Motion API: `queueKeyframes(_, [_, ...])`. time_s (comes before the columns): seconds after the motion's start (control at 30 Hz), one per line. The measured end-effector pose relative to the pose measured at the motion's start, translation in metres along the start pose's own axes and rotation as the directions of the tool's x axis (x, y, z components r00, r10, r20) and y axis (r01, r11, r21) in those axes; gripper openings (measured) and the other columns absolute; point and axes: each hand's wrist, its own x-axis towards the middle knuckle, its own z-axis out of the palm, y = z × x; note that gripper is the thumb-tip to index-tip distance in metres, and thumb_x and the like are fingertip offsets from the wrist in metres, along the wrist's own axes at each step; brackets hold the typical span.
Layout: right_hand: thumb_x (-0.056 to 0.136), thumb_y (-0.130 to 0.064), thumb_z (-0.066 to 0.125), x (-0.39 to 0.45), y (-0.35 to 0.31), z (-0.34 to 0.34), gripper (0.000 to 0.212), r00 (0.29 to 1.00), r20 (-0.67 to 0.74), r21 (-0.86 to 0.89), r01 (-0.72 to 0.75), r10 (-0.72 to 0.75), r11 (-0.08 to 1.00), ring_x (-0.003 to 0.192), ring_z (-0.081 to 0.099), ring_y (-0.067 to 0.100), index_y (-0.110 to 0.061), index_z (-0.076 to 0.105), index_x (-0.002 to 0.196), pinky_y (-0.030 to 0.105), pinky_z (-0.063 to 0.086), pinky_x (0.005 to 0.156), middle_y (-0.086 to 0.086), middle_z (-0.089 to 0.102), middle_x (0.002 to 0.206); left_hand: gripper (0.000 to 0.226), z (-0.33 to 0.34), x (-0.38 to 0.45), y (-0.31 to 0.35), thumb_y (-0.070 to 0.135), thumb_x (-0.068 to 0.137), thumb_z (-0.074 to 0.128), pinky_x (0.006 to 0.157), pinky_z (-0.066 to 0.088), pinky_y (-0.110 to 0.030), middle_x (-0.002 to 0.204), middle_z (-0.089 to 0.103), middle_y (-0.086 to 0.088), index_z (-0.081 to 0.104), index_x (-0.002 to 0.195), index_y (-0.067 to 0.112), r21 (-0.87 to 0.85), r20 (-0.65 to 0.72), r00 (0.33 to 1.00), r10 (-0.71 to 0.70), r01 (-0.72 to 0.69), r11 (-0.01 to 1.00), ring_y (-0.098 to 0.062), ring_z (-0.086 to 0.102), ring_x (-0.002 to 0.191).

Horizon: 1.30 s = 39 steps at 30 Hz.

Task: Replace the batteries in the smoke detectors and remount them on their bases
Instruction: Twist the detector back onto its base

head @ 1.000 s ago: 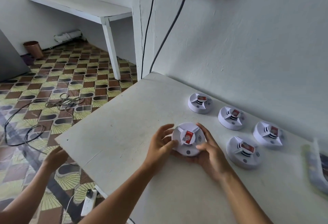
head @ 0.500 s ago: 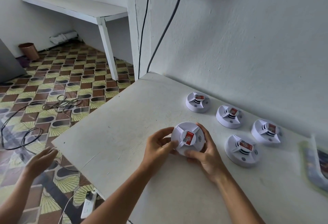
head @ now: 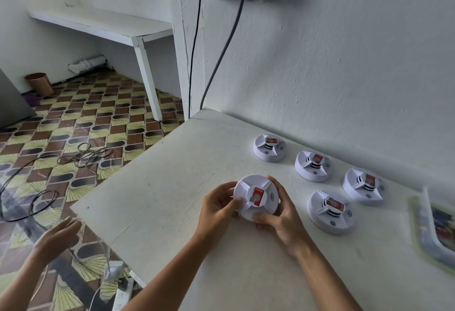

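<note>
A white round smoke detector with a red label on its centre is held just above the white table, tilted toward me. My left hand grips its left rim with thumb and fingers. My right hand cups its right and near side, thumb across the front edge. Both hands are shut on it. Several more detectors of the same kind lie on the table to the right: one at the back, then another, a third near the wall, and the nearest.
A blurred flat packet or tray lies at the table's right edge. Another person's open hand hovers at the table's left corner. Two cables hang from wall sockets behind the table. Cords and a power strip lie on the patterned floor.
The held detector has lifted and tilted slightly between my hands. The other person's hand at lower left has risen toward the table corner and spread its fingers.
</note>
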Motion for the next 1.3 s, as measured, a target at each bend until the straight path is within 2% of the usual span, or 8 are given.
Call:
queueKeyframes(0.47, [0.061, 0.003, 0.074, 0.0012, 0.0006, -0.0022, 0.072, 0.999, 0.033, 0.039, 0.022, -0.024, 0.999, 0.086, 0.061, 0.024, -0.037, 0.059, 0.119, 0.035, 0.049, 0.055, 0.013, 0.065, 0.110, 0.037, -0.0005, 0.0012, -0.0015, 0.019, 0.083, 0.067, 0.062, 0.053, -0.027, 0.100, 0.076, -0.010, 0.065, 0.118, 0.009, 0.042, 0.008, 1.000, 0.023, -0.023, 0.999, -0.020, 0.070, 0.083])
queueKeyframes(0.53, [0.061, 0.003, 0.074, 0.0012, 0.0011, -0.0025, 0.072, 0.999, 0.034, 0.041, 0.023, -0.024, 0.999, 0.086, 0.061, 0.024, -0.036, 0.059, 0.120, 0.035, 0.049, 0.056, 0.013, 0.065, 0.111, 0.037, -0.0001, 0.0007, -0.0014, 0.020, 0.082, 0.067, 0.064, 0.055, -0.032, 0.100, 0.076, -0.010, 0.065, 0.118, 0.009, 0.037, -0.002, 1.000, 0.021, -0.020, 0.999, -0.023, 0.071, 0.085])
queueKeyframes(0.63, [0.061, 0.003, 0.073, 0.0010, 0.0011, -0.0023, 0.071, 0.999, 0.029, 0.049, 0.028, -0.030, 0.998, 0.088, 0.063, 0.020, -0.037, 0.060, 0.118, 0.036, 0.051, 0.060, 0.011, 0.066, 0.110, 0.041, 0.0001, 0.0008, -0.0018, 0.023, 0.081, 0.069, 0.075, 0.055, -0.053, 0.102, 0.075, -0.014, 0.065, 0.118, 0.007, 0.014, -0.009, 1.000, 0.015, -0.015, 1.000, -0.040, 0.069, 0.095])
queueKeyframes(0.7, [0.061, 0.003, 0.073, 0.0010, 0.0020, -0.0030, 0.071, 0.999, 0.031, 0.057, 0.025, -0.027, 0.998, 0.089, 0.063, 0.021, -0.035, 0.059, 0.120, 0.036, 0.051, 0.060, 0.012, 0.066, 0.111, 0.043, 0.0004, 0.0005, -0.0019, 0.026, 0.079, 0.070, 0.078, 0.054, -0.056, 0.102, 0.075, -0.014, 0.065, 0.117, 0.007, 0.018, -0.012, 1.000, 0.014, -0.014, 1.000, -0.042, 0.067, 0.097])
queueKeyframes(0.87, [0.062, 0.003, 0.074, 0.0021, 0.0054, -0.0049, 0.075, 0.999, 0.030, 0.065, 0.013, -0.015, 0.998, 0.089, 0.062, 0.025, -0.025, 0.053, 0.129, 0.035, 0.050, 0.057, 0.019, 0.063, 0.114, 0.051, 0.0017, -0.0002, -0.0007, 0.035, 0.075, 0.072, 0.079, 0.054, -0.054, 0.102, 0.075, -0.013, 0.065, 0.117, 0.007, 0.033, -0.019, 1.000, -0.002, 0.003, 0.999, -0.039, 0.069, 0.097])
queueKeyframes(1.0, [0.063, 0.003, 0.074, 0.0026, 0.0054, -0.0057, 0.075, 0.999, 0.032, 0.063, 0.017, -0.019, 0.998, 0.090, 0.063, 0.025, -0.026, 0.053, 0.129, 0.035, 0.051, 0.056, 0.017, 0.064, 0.115, 0.051, 0.0028, 0.0002, 0.0016, 0.035, 0.074, 0.072, 0.077, 0.055, -0.048, 0.102, 0.075, -0.012, 0.065, 0.117, 0.009, 0.057, -0.026, 1.000, -0.010, 0.012, 0.998, -0.036, 0.070, 0.095])
queueKeyframes(1.3, [0.062, -0.001, 0.075, 0.0002, 0.0061, -0.0050, 0.073, 1.000, 0.006, 0.091, 0.012, -0.013, 0.996, 0.094, 0.064, 0.022, -0.034, 0.055, 0.125, 0.036, 0.054, 0.059, 0.008, 0.067, 0.114, 0.052, 0.0034, -0.0005, 0.0005, 0.037, 0.074, 0.072, 0.081, 0.055, -0.054, 0.103, 0.075, -0.012, 0.066, 0.117, 0.010, 0.077, -0.041, 0.999, -0.013, 0.016, 0.997, -0.036, 0.070, 0.097])
